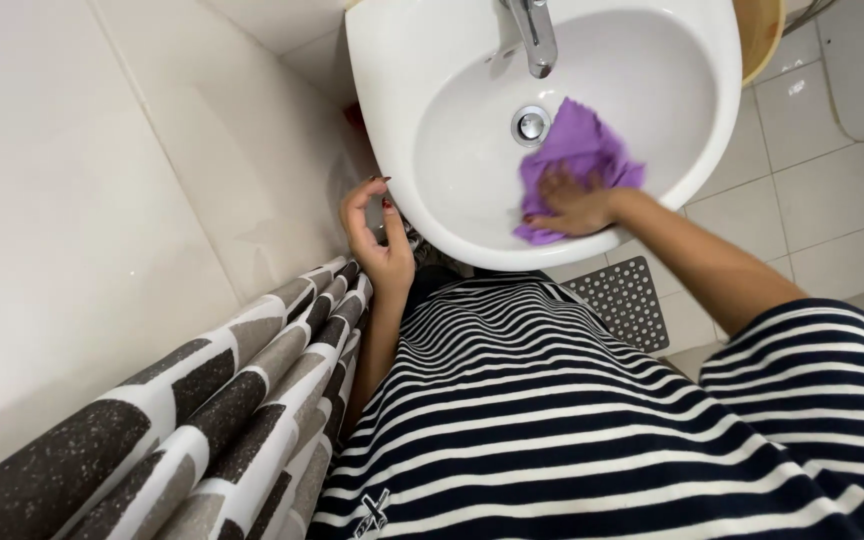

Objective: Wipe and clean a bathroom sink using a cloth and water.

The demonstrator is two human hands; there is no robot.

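Observation:
A white round sink (432,90) fills the top middle, with a chrome tap (535,35) over a chrome drain (530,125). A purple cloth (577,150) lies inside the basin to the right of the drain. My right hand (572,205) presses flat on the cloth's near part, fingers spread over it. My left hand (380,235) hovers beside the sink's left front edge, fingers curled and apart, holding nothing.
A patterned grey, black and white curtain (202,420) hangs at the lower left against a white wall (72,200). A grey perforated mat (627,295) lies on the tiled floor (812,190) under the sink. A yellowish tub rim (764,35) shows at top right.

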